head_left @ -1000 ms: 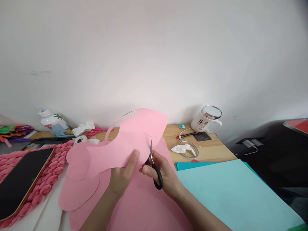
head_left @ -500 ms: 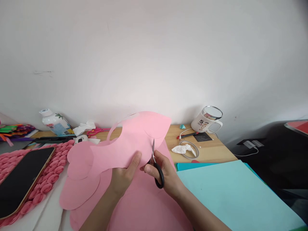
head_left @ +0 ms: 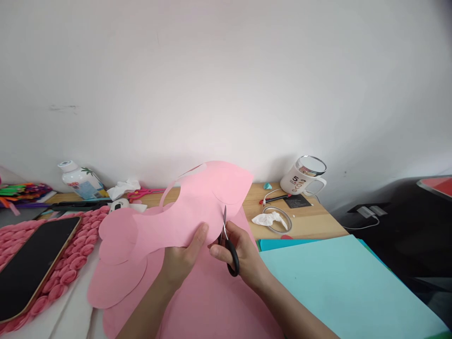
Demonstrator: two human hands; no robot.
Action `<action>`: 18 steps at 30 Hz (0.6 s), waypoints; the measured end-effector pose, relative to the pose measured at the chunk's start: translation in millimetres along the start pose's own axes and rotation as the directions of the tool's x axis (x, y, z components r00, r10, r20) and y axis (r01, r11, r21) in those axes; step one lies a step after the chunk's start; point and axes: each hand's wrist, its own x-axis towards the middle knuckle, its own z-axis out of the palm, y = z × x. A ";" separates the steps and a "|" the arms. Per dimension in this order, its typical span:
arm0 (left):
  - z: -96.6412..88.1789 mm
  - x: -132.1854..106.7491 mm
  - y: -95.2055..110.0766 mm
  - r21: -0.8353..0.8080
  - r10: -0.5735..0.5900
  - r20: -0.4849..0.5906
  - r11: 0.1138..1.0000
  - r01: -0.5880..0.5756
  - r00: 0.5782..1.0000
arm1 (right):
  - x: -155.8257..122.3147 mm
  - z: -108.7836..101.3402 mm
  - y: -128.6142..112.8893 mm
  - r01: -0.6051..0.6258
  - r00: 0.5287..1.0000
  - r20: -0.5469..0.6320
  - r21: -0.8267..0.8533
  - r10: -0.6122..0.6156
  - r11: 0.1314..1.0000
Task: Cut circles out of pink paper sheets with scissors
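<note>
A pink sheet of paper (head_left: pixel 190 202) with curved cut edges is held up over the desk. My left hand (head_left: pixel 182 261) grips its lower edge, thumb on top and the other fingers hidden underneath. Black-handled scissors (head_left: pixel 232 258) sit in my right hand (head_left: pixel 243 254), their blades at the sheet's right edge with one blade showing above the paper. A faint curved line runs across the sheet near the blade tip. Under both hands lie more pink sheets (head_left: pixel 219 306), and rounded pink cut-outs (head_left: pixel 116 278) overlap at the left.
Light blue sheets (head_left: pixel 339 282) lie at the right. Behind them are a white mug (head_left: pixel 303 175), a coiled cable (head_left: pixel 290 221) and crumpled tissue (head_left: pixel 270 219). A phone (head_left: pixel 35 263) rests on a pink braided mat (head_left: pixel 76 256) at left; a bottle (head_left: pixel 82 180) and pink scissors (head_left: pixel 144 193) stand farther back.
The upper right part of the pink sheet has shifted slightly up and right. The scissor handles have moved a little left, and the blades look slightly more apart beneath my right hand's fingers.
</note>
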 end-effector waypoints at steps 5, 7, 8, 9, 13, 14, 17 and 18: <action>-1.5 0.6 -1.3 0.030 0.025 0.019 0.999 -0.025 1.000 | 0.7 -1.8 0.9 -0.009 1.000 -0.016 -0.017 0.009 1.000; -1.5 1.2 -1.2 0.045 0.045 0.025 0.998 -0.046 0.999 | 0.9 -1.5 0.2 -0.013 1.000 -0.025 -0.016 0.013 1.000; -1.4 1.6 -1.0 0.045 0.054 0.029 0.997 -0.055 0.998 | 0.9 -1.1 -0.1 -0.018 0.999 -0.028 -0.012 0.018 1.000; -1.3 2.0 -0.6 0.043 0.063 0.032 0.997 -0.064 0.998 | 0.8 -0.8 -0.3 -0.023 0.999 -0.031 -0.008 0.023 1.000; -1.2 3.7 1.3 0.024 0.087 0.029 0.996 -0.087 0.996 | -0.1 -0.1 0.6 -0.038 0.999 -0.037 0.000 0.038 0.999; -1.4 4.0 1.7 0.019 0.086 0.022 0.996 -0.087 0.996 | -0.2 -0.4 1.2 -0.036 0.999 -0.035 0.004 0.037 0.999; -1.8 5.0 2.6 0.007 0.086 0.014 0.996 -0.086 0.996 | 0.4 -2.0 3.1 -0.034 0.999 -0.029 0.015 0.035 0.999; -1.7 5.1 3.0 0.006 0.084 0.016 0.996 -0.084 0.996 | 0.7 -2.5 3.7 -0.032 0.999 -0.025 0.020 0.033 0.999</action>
